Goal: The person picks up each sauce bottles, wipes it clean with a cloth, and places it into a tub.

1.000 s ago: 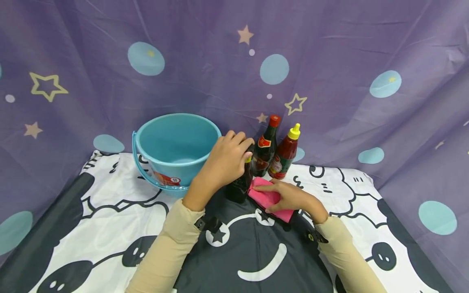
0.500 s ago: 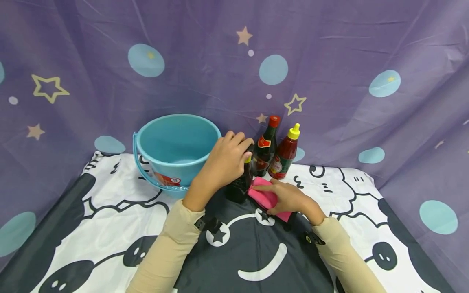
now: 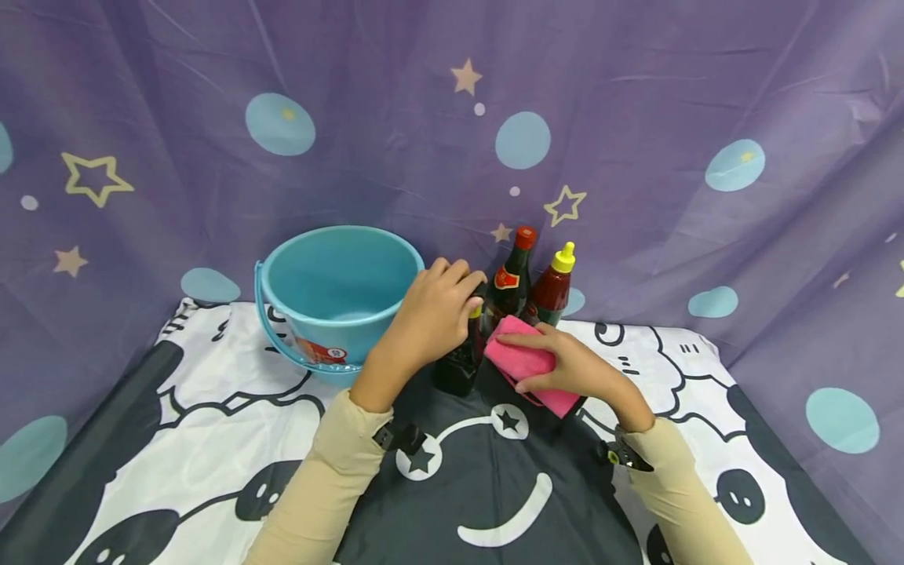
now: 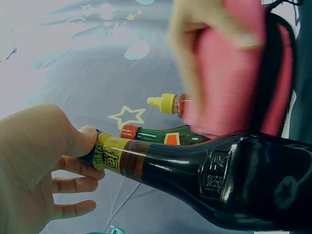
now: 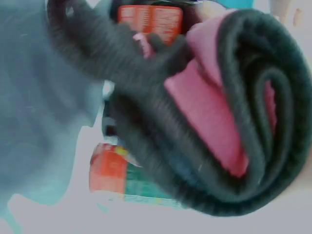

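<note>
My left hand point(image 3: 434, 314) pinches the capped top of a dark soy sauce bottle point(image 3: 457, 370), which stands on the cloth-covered surface. In the left wrist view, the thumb and index finger meet at its black cap point(image 4: 89, 155), above the yellow neck band. My right hand point(image 3: 568, 362) grips a folded pink towel point(image 3: 519, 357) close by the bottle's right side. The right wrist view shows the towel's rolled layers with dark edging point(image 5: 265, 58). Just behind it stand a red-capped sauce bottle point(image 3: 510, 289) and a yellow-tipped red sauce bottle point(image 3: 551, 292), their lower parts hidden.
A light blue bucket point(image 3: 328, 320) with its handle lowered stands left of the bottles, close to my left forearm. Behind everything hangs a purple curtain point(image 3: 395, 141). A black and white cartoon-print sheet point(image 3: 233, 439) covers the surface.
My right hand has lifted the pink towel slightly and tilted it, so it now covers the lower parts of the back bottles. The left hand stays on the soy sauce bottle.
</note>
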